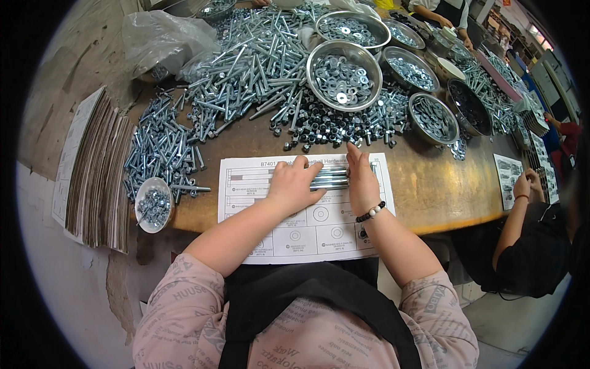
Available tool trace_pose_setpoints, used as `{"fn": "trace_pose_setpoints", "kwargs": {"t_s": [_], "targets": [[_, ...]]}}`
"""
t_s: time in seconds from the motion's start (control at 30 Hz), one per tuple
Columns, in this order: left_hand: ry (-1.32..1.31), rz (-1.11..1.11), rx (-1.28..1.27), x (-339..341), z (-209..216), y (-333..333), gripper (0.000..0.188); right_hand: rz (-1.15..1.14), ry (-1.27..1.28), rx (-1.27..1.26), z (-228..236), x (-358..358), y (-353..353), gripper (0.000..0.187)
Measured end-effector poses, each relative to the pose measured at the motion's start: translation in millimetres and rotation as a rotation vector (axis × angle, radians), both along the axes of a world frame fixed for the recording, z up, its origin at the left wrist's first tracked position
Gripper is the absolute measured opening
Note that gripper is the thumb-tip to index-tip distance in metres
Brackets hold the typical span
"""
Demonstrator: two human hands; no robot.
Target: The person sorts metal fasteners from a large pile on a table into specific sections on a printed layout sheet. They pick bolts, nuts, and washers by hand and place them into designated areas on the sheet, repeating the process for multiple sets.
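Observation:
Several long silver bolts (330,179) lie side by side across the upper part of a printed sheet (276,246) with drawn hardware outlines. My left hand (295,184) is closed around their left end, fingers along the far side and thumb on the near side. On the other end, my right hand (364,184) stands on edge, fingers stretched out and palm against the bolt ends. A beaded bracelet (371,212) circles my right wrist. Part of the bolts is hidden behind both hands.
Beyond the sheet spread a heap of long bolts (246,67), a pile of black-ringed nuts (332,126) and a steel bowl of washers (313,80). Shorter bolts (160,135) and a small white bowl (140,222) lie left, near stacked sheets (101,178). A co-worker's hands (528,183) are at right.

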State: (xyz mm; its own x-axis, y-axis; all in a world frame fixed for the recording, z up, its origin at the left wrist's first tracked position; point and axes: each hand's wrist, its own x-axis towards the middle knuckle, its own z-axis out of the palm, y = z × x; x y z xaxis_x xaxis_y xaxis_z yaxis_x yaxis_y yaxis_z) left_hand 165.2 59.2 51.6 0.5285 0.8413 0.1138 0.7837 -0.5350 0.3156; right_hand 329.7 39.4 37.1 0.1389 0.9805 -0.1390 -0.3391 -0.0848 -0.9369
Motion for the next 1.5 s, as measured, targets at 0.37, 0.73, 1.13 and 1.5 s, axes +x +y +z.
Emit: {"fn": "trace_pose_setpoints", "kwargs": {"t_s": [0.37,0.73,1.13,1.5], "targets": [[0.021,0.02,-0.035,-1,0,0,0.056,0.009,0.072,-0.036,-4,3,3,0.059],[-0.117,0.242,-0.033,-119,24,31,0.045,0.297,-0.146,0.023,31,-34,-18,0.031],[0.479,0.777,0.095,-258,24,103,0.049,0.783,-0.942,0.089,16,-70,-23,0.024],[0.181,0.631,-0.035,-272,-5,122,0.038,0.736,-0.931,0.046,18,-73,-24,0.026]]}}
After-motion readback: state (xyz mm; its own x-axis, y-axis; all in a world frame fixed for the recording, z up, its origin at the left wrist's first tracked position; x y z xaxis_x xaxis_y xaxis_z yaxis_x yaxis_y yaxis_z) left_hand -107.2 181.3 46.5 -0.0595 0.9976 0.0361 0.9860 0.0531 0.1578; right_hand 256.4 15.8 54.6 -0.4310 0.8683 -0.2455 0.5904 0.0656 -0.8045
